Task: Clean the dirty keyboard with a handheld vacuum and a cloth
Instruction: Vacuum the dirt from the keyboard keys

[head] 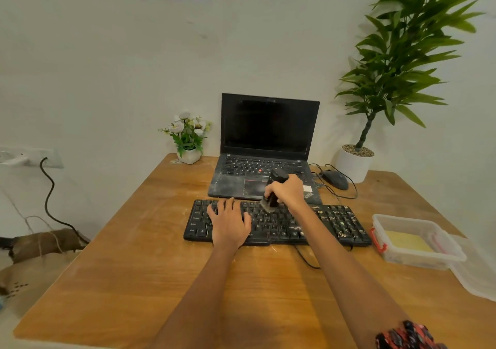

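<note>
A black keyboard (pixel 332 222) lies across the middle of the wooden table (pixel 139 281), with pale debris on its right-hand keys. My left hand (pixel 229 222) rests flat on the keyboard's left half, fingers spread. My right hand (pixel 288 190) grips a small black handheld vacuum (pixel 276 178), held upright with its brush nozzle (pixel 267 205) down on the upper middle keys. A yellow cloth (pixel 408 241) lies in a clear plastic box (pixel 394 257) at the right of the keyboard.
An open black laptop (pixel 268 139) stands behind the keyboard, dusty on its palm rest. A black mouse (pixel 335 179) with its cable lies right of it. A small flower pot (pixel 189 155) and a tall potted plant (pixel 354 163) stand at the back. The box lid (pixel 475 273) lies at the right edge.
</note>
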